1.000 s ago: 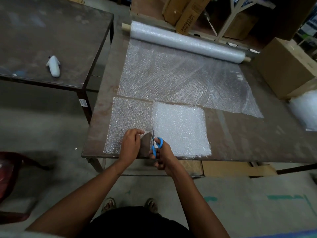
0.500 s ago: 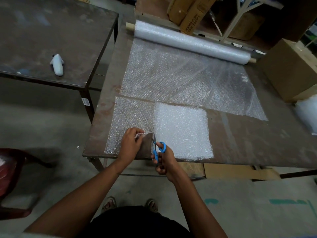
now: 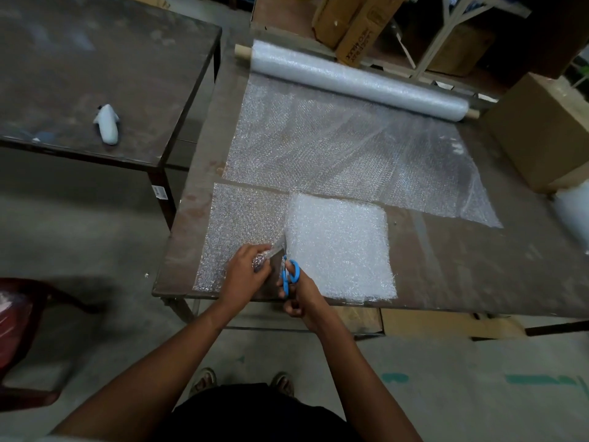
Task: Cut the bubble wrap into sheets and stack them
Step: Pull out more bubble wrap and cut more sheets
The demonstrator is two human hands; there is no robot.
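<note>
Head view: the scissors have advanced up the cut since a second ago; the blades now sit further from the counter edge. Right hand grasps the blue handles; left hand pinches the bubble wrap flap beside the cut. Stack of sheets lies just right. Cut partway done. Cardboard box at right: contents not visible.

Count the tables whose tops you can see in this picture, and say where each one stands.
2. A dark brown worn work table carrying the bubble wrap stands in front of the person; a second dark table stands apart at upper left, holding a small white object.
</note>
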